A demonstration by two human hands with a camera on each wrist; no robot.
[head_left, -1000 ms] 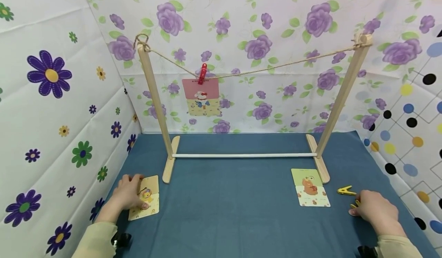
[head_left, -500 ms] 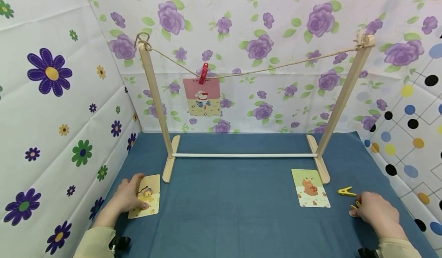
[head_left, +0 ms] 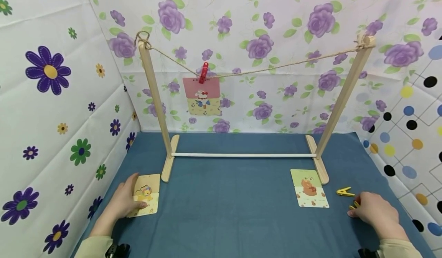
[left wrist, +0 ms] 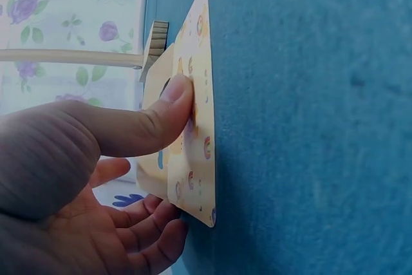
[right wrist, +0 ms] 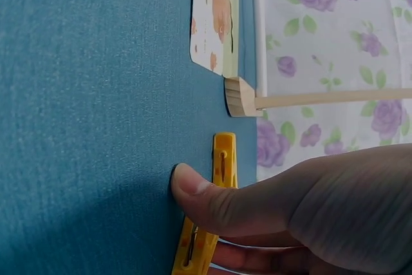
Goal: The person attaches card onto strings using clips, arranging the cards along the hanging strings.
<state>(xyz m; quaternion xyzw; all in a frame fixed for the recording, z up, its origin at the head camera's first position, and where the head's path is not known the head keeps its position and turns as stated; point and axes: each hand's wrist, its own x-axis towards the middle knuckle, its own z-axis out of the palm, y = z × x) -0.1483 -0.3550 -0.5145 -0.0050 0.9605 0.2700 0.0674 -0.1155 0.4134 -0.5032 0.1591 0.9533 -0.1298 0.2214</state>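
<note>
At the left, a yellow card [head_left: 147,191] with a cartoon lion lies on the blue cloth. My left hand [head_left: 121,200] holds it by its left side, thumb [left wrist: 174,91] on the printed face and curled fingers at the edge. My right hand [head_left: 374,212] pinches a yellow clothespin [head_left: 354,205] low at the cloth, partly hidden by the fingers. Just beyond lies a second yellow clothespin [head_left: 345,191]. A green-and-white card [head_left: 309,189] with a brown bear rests to its left. A red clothespin [head_left: 203,73] fixes a pink-and-yellow card [head_left: 202,96] to the twine [head_left: 283,66].
The twine sags between two wooden posts [head_left: 154,96] tied at their tops. Flat wooden feet [head_left: 321,169] carry the posts, and a white rod [head_left: 241,155] joins them low down. Flower-printed cloth [head_left: 262,27] stands behind, with patterned sheets along both sides.
My left hand has shifted slightly left on the yellow card, its fingers drawn back toward the card's left edge. My right hand stays at the same clothespin.
</note>
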